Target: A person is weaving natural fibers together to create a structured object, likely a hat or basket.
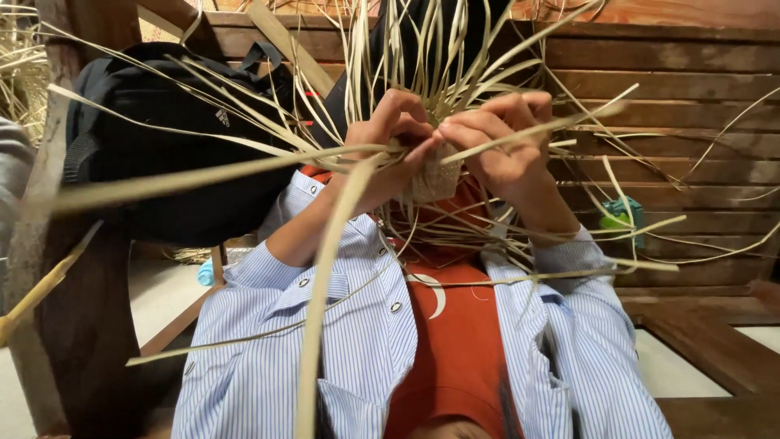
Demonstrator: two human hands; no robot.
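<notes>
our left hand (388,134) and right hand (497,138) pinch pale straw strips (244,167) around a small woven piece (435,180); black bag (162,138) at nine o'clock.

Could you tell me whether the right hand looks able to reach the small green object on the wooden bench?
Probably yes: the right hand is nearest the small green object, with only thin straw strips between.

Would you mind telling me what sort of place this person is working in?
Probably a rustic weaving workshop or home craft corner. Both hands, left hand and right hand, work a small woven piece amid long straw strips, against a wooden plank wall.
</notes>
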